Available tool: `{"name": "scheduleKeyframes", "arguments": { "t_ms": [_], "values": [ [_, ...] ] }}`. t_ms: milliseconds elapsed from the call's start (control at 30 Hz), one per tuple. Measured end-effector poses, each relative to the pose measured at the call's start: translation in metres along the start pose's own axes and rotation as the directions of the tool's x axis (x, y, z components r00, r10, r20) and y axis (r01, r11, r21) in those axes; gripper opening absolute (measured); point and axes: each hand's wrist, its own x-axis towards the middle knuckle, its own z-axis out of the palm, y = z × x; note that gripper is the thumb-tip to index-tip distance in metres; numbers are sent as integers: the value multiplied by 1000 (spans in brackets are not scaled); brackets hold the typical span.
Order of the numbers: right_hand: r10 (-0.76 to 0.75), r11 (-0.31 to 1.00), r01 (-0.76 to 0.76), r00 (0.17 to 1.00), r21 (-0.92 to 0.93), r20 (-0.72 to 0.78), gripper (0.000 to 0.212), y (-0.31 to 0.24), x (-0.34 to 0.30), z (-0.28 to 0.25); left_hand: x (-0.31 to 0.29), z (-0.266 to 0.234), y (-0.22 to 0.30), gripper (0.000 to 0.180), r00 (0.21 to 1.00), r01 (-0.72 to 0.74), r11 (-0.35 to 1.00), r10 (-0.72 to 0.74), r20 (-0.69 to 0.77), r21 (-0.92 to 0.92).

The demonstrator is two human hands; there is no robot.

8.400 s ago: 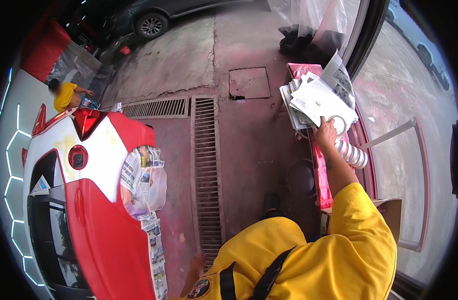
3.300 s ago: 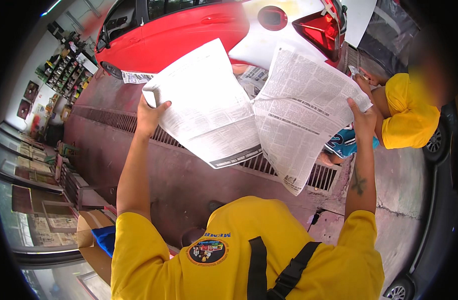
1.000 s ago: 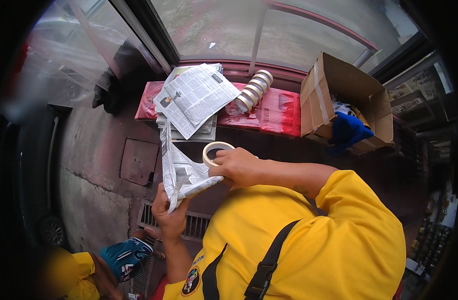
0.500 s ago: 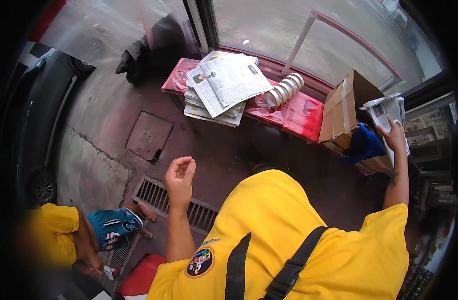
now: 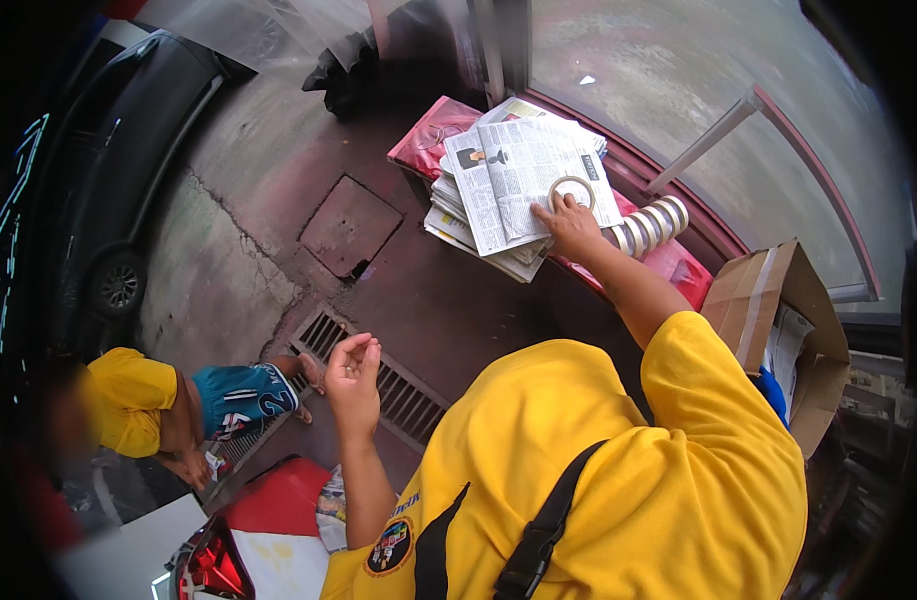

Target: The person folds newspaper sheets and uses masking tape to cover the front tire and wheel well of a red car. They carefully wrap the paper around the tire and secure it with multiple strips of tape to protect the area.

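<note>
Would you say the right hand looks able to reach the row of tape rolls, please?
Probably yes: the row of tape rolls lies close beside the right hand, with nothing visible between them. The hand is at a lone tape ring on the newspapers, though.

"What's standing at the far left?"
"A dark car (image 5: 139, 165). A square floor cover (image 5: 351, 226) is lying to its right."
"And nearer?"
"A drain grate (image 5: 404, 398) is crossing the floor; left of it, a co-worker (image 5: 134, 400) is crouching."

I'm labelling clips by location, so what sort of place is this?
Probably a car paint shop: a red and white car, a newspaper stack and a row of tape rolls.
</note>
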Motion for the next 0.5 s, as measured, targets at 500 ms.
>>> {"name": "scheduleKeyframes", "arguments": {
  "t_ms": [500],
  "values": [
    [583, 252, 127, 772, 959, -255, 22, 121, -144, -202, 92, 110, -26, 34, 861, 151, 985, -175, 477, 88]
  ]
}}
